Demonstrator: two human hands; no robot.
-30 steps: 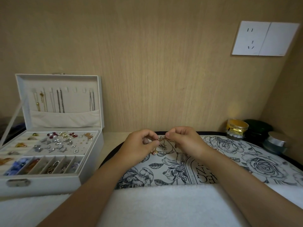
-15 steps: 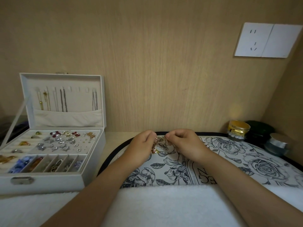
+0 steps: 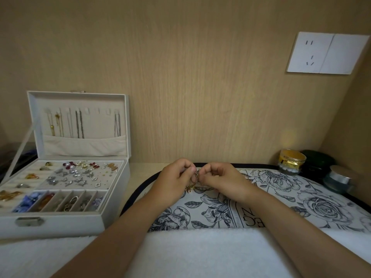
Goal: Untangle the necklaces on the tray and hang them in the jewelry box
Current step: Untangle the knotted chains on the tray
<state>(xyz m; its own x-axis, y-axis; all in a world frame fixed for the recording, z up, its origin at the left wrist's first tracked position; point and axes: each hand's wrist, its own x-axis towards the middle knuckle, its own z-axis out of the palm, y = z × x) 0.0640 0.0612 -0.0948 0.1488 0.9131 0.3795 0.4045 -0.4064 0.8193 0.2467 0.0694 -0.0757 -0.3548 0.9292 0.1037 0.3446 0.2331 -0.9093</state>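
Necklace (image 3: 196,177) stays pinched by curled left hand (image 3: 176,182) and right hand (image 3: 222,180), now closer together above tray (image 3: 281,203)

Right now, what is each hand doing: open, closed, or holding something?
Left hand: closed, pinching the gold necklace.
Right hand: closed, pinching the same necklace from the other side.

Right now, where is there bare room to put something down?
The white towel in front lies bare, as does the right half of the floral tray, between the right hand and the jars. Crowded: the jewelry box compartments and jar corner.
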